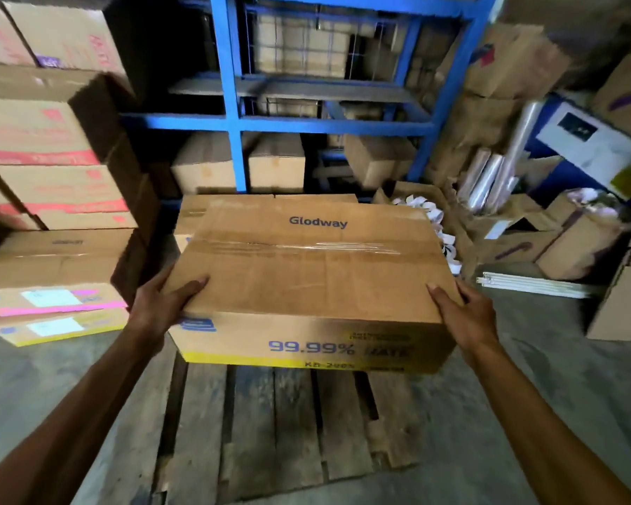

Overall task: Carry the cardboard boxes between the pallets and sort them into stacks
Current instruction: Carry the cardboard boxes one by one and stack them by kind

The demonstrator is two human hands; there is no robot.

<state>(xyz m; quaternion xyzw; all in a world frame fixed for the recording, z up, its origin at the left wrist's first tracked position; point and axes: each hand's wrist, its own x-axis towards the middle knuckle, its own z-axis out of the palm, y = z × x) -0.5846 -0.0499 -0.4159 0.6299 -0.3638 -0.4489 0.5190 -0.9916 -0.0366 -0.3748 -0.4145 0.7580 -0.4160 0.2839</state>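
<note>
Sealed Glodway cardboard box (pixel 314 282), taped shut so contents cannot be told, held between both hands above a wooden pallet (pixel 270 431). Left hand (pixel 164 304) gripping its near left corner, thumb curled over the top. Right hand (pixel 463 311) clasping the near right corner likewise. Beyond the hands, a second box (pixel 212 209) on the pallet. Left of the left hand, stacked cartons (pixel 51 184). Beyond the right hand, an open carton (pixel 456 227) of white rolls.

You are facing a blue metal shelving rack (pixel 234 114) standing against a dim back wall. Grey concrete floor (pixel 507 377) is stretching beneath you, light falling brighter in front and fading into shadow behind.
</note>
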